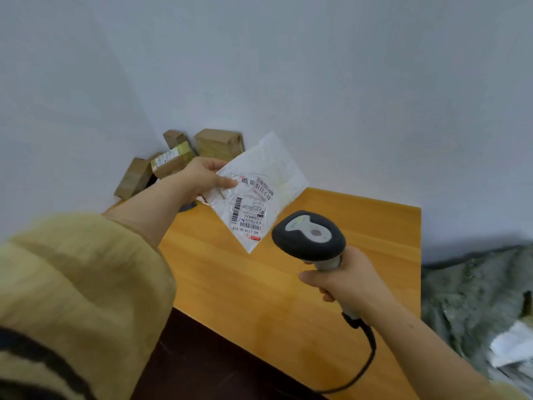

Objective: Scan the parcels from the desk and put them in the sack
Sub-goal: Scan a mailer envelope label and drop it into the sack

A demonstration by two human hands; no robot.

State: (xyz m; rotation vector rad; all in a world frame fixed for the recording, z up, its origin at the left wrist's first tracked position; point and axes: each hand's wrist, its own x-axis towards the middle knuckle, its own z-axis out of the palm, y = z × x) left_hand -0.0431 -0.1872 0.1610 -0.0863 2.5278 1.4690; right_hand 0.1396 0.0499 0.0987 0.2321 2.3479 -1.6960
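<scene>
Here, head view: my left hand (202,180) pinches a white poly mailer (259,183) above the wooden desk (288,284), label facing me. My right hand (346,281) grips the barcode scanner (308,235), its head just below the mailer's lower corner. The sack (473,298) lies right.

One wide-angle camera sits on the person's head and looks forward and down across the orange wooden tabletop (259,298) toward the far pale grey wall (317,67). The frame is rolled, so the tabletop's near edge runs diagonally from the left down to the lower right. The fuzzy yellow-beige sleeve (86,284) looms large at near left, close to the lens. At arm's length, mid-frame, the left hand (199,180) grips a white plastic mailer parcel (271,174) and the right hand (346,284) grips a dark grey handheld scanner (308,235). Far left, brown cardboard boxes (219,142) lie against the wall. A grey fabric sack (476,290) is cut off by the right edge.
</scene>
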